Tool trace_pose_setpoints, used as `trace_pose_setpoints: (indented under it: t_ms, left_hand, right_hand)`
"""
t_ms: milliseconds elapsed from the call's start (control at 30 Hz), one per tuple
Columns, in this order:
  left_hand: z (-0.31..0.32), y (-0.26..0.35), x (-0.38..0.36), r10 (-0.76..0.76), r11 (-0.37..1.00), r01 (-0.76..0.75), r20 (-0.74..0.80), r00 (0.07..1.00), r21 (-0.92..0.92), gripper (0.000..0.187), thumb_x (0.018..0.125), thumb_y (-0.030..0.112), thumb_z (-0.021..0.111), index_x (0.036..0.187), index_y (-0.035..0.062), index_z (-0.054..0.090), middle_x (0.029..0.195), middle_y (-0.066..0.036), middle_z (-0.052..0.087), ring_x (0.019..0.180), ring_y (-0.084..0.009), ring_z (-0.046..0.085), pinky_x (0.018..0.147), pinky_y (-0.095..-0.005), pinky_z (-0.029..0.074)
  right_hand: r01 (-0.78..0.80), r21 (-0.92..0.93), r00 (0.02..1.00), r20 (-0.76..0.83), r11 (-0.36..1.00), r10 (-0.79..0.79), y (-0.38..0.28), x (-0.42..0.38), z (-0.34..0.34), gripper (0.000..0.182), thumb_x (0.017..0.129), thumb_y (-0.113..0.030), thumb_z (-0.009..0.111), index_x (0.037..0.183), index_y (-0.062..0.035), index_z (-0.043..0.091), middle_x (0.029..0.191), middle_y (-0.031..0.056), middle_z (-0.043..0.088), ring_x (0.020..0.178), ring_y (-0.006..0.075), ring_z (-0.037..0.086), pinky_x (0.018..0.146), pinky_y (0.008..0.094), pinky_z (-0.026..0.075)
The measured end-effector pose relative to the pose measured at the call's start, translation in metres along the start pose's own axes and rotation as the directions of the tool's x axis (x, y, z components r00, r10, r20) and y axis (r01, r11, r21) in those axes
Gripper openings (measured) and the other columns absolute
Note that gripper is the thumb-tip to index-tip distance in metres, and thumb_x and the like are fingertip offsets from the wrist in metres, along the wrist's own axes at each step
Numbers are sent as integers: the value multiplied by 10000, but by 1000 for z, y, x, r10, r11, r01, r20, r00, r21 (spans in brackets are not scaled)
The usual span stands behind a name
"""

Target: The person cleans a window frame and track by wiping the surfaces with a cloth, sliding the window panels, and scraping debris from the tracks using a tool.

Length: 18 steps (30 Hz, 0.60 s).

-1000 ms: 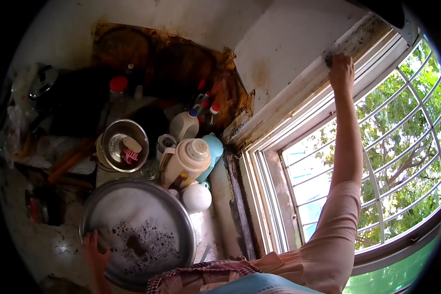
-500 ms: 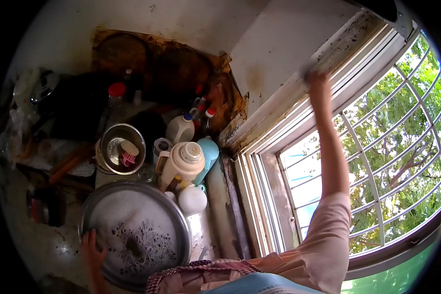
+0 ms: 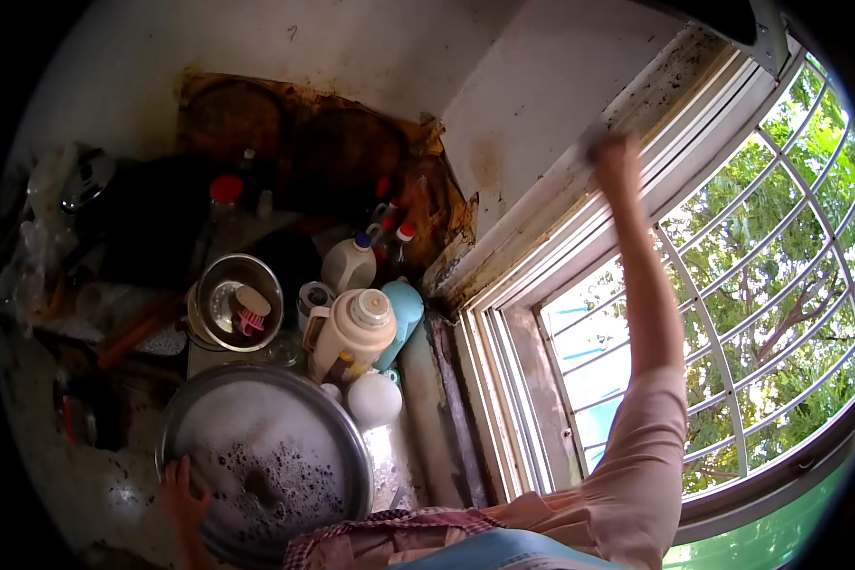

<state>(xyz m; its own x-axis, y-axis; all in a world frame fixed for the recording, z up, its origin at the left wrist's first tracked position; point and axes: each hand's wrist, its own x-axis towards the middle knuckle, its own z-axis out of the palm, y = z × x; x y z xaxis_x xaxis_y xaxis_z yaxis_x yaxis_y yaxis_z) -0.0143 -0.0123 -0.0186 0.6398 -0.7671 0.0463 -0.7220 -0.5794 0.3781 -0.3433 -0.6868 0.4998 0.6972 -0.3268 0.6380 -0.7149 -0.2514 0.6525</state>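
My right hand (image 3: 617, 163) is raised high against the stained wall beside the window frame (image 3: 674, 161). Its fingers are closed round a small dark thing, too smeared by motion to name. Low on the left, my left hand (image 3: 184, 496) grips the rim of a wide metal basin (image 3: 363, 445), thumb apart from the fingers. Foamy water with dark specks (image 3: 256, 432) fills the basin.
Behind the basin stand a beige thermos (image 3: 356, 328), a white jug (image 3: 350, 263), a teal container (image 3: 404, 313) and a white round object (image 3: 374, 400). A metal bowl (image 3: 220, 285) holds a pink brush (image 3: 251, 321). Window bars (image 3: 731, 332) are at right.
The whole view has shifted slightly, with the counter items a little lower. My right hand stays by the wall, still blurred. My left hand remains on the basin rim.
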Motion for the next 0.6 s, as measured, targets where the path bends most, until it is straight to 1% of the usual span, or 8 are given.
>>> trace_pose_setpoints:
  t_ms: [33, 100, 167, 233, 367, 433, 533, 600]
  left_hand:
    - [5, -1, -1, -5, 1000, 5, -18, 1000, 4, 807, 626, 191, 723, 1378, 142, 432, 1326, -170, 440, 1153, -379, 478, 901, -495, 441]
    - [16, -6, -2, -13, 1000, 14, -57, 998, 19, 826, 611, 198, 727, 1380, 138, 430, 1341, -174, 429, 1148, -375, 481, 900, -495, 439]
    - [16, -9, -3, -10, 1000, 10, -27, 1000, 21, 829, 606, 195, 730, 1377, 132, 432, 1339, -178, 428, 1147, -376, 480, 900, -494, 439]
    - [17, -18, -2, 10, 999, -9, -32, 999, 37, 828, 606, 194, 733, 1376, 130, 434, 1336, -181, 427, 1153, -378, 475, 903, -494, 437]
    - [19, -16, -7, 14, 999, -12, -59, 998, 48, 821, 608, 202, 733, 1370, 130, 438, 1319, -183, 435, 1169, -384, 461, 915, -495, 429]
    - [15, -7, -5, -17, 999, 19, -49, 999, 41, 817, 604, 207, 731, 1364, 127, 442, 1306, -183, 442, 1166, -388, 459, 920, -495, 426]
    - [1, 3, -6, -34, 999, 34, 5, 999, 38, 809, 601, 203, 727, 1356, 124, 447, 1290, -184, 452, 1161, -393, 459, 930, -494, 423]
    - [-1, 2, 0, -25, 1000, 25, 7, 1000, 14, 807, 602, 191, 729, 1355, 128, 447, 1283, -185, 457, 1165, -395, 457, 940, -490, 421]
  right_hand:
    - [-133, 15, 988, -72, 991, 134, 32, 32, -9, 138, 762, 17, 542, 783, -30, 669, 943, 132, 646, 974, 288, 564, 809, 391, 510]
    - [-60, -110, 961, -275, 992, 27, 25, 54, -82, 147, 776, 10, 543, 848, -22, 667, 968, 151, 638, 946, 275, 579, 793, 372, 520]
    - [-230, -149, 957, -215, 962, 195, 24, 34, -18, 155, 765, 30, 539, 836, -7, 671, 983, 148, 638, 926, 301, 583, 843, 381, 506]
    - [156, -140, 966, -184, 978, -181, -22, -23, -5, 127, 769, 36, 539, 792, 10, 661, 921, 155, 650, 871, 309, 598, 803, 395, 530]
    - [-109, 17, 972, -207, 994, 110, 45, 41, -10, 160, 835, -25, 531, 795, -58, 683, 890, 138, 669, 859, 247, 597, 817, 377, 523]
    - [-138, -195, 931, -361, 971, 60, 60, 80, -74, 184, 849, -2, 508, 814, -53, 682, 881, 144, 654, 873, 247, 601, 768, 354, 533]
    - [-111, -419, 986, -161, 901, 47, 46, 55, -41, 164, 837, 6, 525, 858, -52, 677, 849, 148, 635, 898, 241, 605, 778, 340, 543]
    - [19, -309, 972, -217, 951, -90, 47, 21, 8, 154, 834, -6, 530, 886, -52, 668, 838, 141, 631, 886, 249, 601, 807, 348, 540]
